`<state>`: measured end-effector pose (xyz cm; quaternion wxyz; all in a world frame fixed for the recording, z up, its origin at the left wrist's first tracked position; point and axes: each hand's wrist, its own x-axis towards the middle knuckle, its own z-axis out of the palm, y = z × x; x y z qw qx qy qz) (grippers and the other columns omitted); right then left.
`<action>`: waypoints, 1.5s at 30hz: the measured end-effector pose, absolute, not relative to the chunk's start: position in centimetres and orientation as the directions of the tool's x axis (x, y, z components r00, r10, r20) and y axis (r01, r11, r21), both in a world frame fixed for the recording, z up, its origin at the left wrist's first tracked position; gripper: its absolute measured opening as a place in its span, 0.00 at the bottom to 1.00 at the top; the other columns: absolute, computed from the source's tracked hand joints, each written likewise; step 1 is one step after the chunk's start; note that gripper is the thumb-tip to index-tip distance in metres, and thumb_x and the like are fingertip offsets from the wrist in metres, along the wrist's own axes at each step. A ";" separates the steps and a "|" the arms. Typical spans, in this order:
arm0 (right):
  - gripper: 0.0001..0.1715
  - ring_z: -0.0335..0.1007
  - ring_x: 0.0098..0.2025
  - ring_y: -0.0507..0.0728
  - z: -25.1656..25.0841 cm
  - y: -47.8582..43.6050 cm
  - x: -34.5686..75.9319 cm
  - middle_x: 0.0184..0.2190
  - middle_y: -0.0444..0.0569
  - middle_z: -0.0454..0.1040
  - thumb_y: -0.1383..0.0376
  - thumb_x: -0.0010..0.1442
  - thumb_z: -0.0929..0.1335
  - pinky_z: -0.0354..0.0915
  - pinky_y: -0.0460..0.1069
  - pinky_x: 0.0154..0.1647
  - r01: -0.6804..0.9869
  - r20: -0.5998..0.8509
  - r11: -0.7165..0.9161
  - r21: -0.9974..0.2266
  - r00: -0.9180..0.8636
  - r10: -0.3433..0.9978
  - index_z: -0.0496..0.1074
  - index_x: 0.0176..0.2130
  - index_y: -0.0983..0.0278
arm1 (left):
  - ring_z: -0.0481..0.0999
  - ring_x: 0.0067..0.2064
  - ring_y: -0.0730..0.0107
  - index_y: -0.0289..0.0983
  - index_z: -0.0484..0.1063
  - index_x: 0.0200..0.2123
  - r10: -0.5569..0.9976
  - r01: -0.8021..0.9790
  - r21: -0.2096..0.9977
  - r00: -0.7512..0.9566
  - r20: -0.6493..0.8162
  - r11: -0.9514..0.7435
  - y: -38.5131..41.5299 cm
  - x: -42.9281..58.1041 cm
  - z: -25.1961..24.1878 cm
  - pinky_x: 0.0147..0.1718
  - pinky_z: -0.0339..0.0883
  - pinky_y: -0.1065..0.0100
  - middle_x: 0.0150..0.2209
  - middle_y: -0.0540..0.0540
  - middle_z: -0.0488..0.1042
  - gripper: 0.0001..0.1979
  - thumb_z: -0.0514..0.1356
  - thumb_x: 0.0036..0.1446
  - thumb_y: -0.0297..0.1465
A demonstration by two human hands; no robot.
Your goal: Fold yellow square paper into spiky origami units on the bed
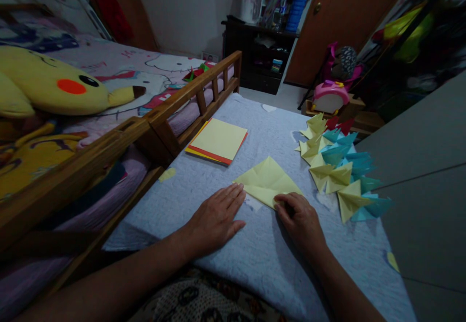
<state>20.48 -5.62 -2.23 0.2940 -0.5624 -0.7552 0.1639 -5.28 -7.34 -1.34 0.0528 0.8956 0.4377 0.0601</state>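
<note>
A sheet of pale yellow origami paper, partly folded and creased, lies on the cloth-covered table in front of me. My left hand rests flat with its fingers stretched out, the fingertips at the paper's left corner. At the lower right edge, my right hand pinches the paper between thumb and fingers. Farther off to the left sits a stack of square paper, pale yellow on top with orange and darker yellow edges showing beneath.
Rows of folded paper pieces in yellow, blue and red stand along the table's right side. A wooden bed rail borders the left, with a yellow plush toy on the bed beyond. A pale cabinet panel rises on the right.
</note>
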 end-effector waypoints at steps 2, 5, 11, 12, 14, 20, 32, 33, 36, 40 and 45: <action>0.09 0.72 0.37 0.59 -2.2 -5.7 20.5 0.33 0.50 0.77 0.63 0.63 0.65 0.66 0.54 0.40 0.754 0.254 0.309 -0.580 -0.193 0.948 0.76 0.39 0.62 | 0.58 0.70 0.52 0.31 0.55 0.66 0.789 0.778 0.142 0.611 0.062 -0.613 -7.3 -5.4 -1.3 0.67 0.55 0.53 0.69 0.32 0.58 0.28 0.54 0.67 0.36; 0.09 0.72 0.38 0.60 -2.1 -5.7 20.4 0.34 0.51 0.77 0.64 0.63 0.66 0.66 0.55 0.41 0.756 0.245 0.300 -0.581 -0.189 0.951 0.76 0.39 0.62 | 0.58 0.70 0.54 0.33 0.53 0.66 0.791 0.779 0.146 0.607 0.070 -0.610 -7.3 -5.5 -1.3 0.66 0.55 0.54 0.69 0.34 0.58 0.28 0.54 0.67 0.37; 0.08 0.71 0.38 0.59 -2.0 -5.9 20.3 0.33 0.50 0.76 0.64 0.63 0.66 0.66 0.54 0.41 0.751 0.263 0.314 -0.582 -0.191 0.946 0.76 0.38 0.62 | 0.60 0.69 0.54 0.34 0.54 0.67 0.792 0.778 0.165 0.609 0.040 -0.606 -6.9 -5.6 -1.0 0.65 0.56 0.54 0.68 0.36 0.60 0.29 0.54 0.68 0.39; 0.08 0.71 0.37 0.59 -2.0 -5.9 20.2 0.32 0.50 0.75 0.65 0.63 0.66 0.65 0.54 0.40 0.753 0.268 0.315 -0.578 -0.190 0.945 0.76 0.38 0.62 | 0.60 0.68 0.54 0.34 0.54 0.67 0.795 0.780 0.167 0.606 0.036 -0.602 -6.8 -5.5 -0.9 0.65 0.56 0.55 0.68 0.36 0.61 0.29 0.55 0.68 0.40; 0.07 0.70 0.37 0.59 -2.0 -5.9 20.2 0.32 0.49 0.75 0.65 0.62 0.66 0.65 0.53 0.40 0.757 0.274 0.317 -0.571 -0.188 0.943 0.75 0.38 0.61 | 0.62 0.67 0.54 0.35 0.54 0.67 0.802 0.787 0.172 0.596 0.037 -0.592 -6.5 -5.4 -0.8 0.64 0.58 0.55 0.67 0.37 0.63 0.30 0.56 0.67 0.41; 0.07 0.69 0.37 0.59 -2.0 -6.0 20.3 0.31 0.49 0.74 0.65 0.62 0.66 0.64 0.54 0.39 0.752 0.255 0.325 -0.573 -0.213 0.943 0.75 0.37 0.61 | 0.65 0.64 0.51 0.38 0.57 0.65 0.817 0.803 0.160 0.576 0.036 -0.574 -6.1 -4.9 -0.9 0.60 0.60 0.52 0.64 0.38 0.66 0.30 0.58 0.65 0.44; 0.08 0.70 0.37 0.59 -1.8 -6.0 20.2 0.32 0.49 0.75 0.66 0.63 0.65 0.65 0.53 0.40 0.743 0.242 0.307 -0.595 -0.199 0.950 0.76 0.38 0.62 | 0.64 0.62 0.51 0.41 0.55 0.65 0.814 0.800 0.152 0.575 0.081 -0.580 -6.2 -4.9 -1.4 0.61 0.59 0.53 0.63 0.38 0.65 0.30 0.58 0.65 0.44; 0.09 0.70 0.37 0.59 -1.7 -6.0 20.2 0.32 0.50 0.75 0.66 0.64 0.65 0.65 0.53 0.40 0.744 0.234 0.301 -0.596 -0.197 0.952 0.76 0.38 0.62 | 0.64 0.62 0.51 0.40 0.55 0.65 0.814 0.801 0.151 0.575 0.079 -0.580 -6.2 -4.9 -1.4 0.61 0.59 0.53 0.63 0.38 0.65 0.30 0.58 0.65 0.44; 0.09 0.71 0.38 0.59 -1.6 -6.1 20.2 0.33 0.50 0.75 0.65 0.65 0.65 0.65 0.54 0.41 0.749 0.223 0.285 -0.598 -0.186 0.957 0.76 0.38 0.62 | 0.63 0.63 0.50 0.41 0.54 0.66 0.809 0.795 0.153 0.584 0.073 -0.588 -6.2 -5.0 -1.2 0.61 0.59 0.53 0.64 0.38 0.63 0.31 0.59 0.65 0.43; 0.09 0.71 0.37 0.59 -1.7 -6.0 20.2 0.32 0.50 0.76 0.65 0.65 0.65 0.65 0.54 0.40 0.752 0.236 0.286 -0.594 -0.176 0.956 0.76 0.38 0.61 | 0.62 0.64 0.49 0.45 0.54 0.67 0.794 0.780 0.155 0.604 0.067 -0.606 -6.3 -5.1 -0.9 0.62 0.58 0.51 0.66 0.40 0.61 0.31 0.59 0.65 0.43; 0.10 0.71 0.37 0.59 -1.9 -6.0 20.1 0.32 0.50 0.76 0.64 0.65 0.64 0.65 0.54 0.40 0.752 0.242 0.290 -0.592 -0.177 0.954 0.76 0.37 0.61 | 0.61 0.64 0.49 0.44 0.56 0.67 0.804 0.791 0.161 0.594 0.030 -0.590 -6.3 -5.2 -0.9 0.62 0.58 0.51 0.67 0.39 0.61 0.32 0.60 0.64 0.45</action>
